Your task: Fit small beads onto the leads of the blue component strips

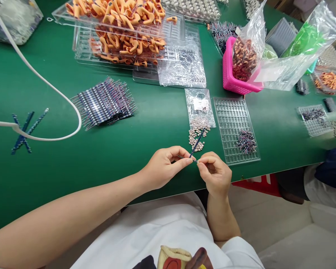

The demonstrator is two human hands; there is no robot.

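Between the thumb and fingers of my left hand is a thin dark blue strip, slanting up and away over a scatter of small pale round pieces. My right hand pinches at the strip's near end, its fingertips close to those of my left hand; the tiny part between them is too small to make out. Just beyond the pale pieces lies a clear plastic bag with a white label. To the right, a clear ribbed tray holds a pile of small dark parts with thin leads.
Stacked dark strips lie left on the green table. Farther back are clear trays of orange pieces and a pink basket. A white cable loops at left. Another person's sleeve shows at right.
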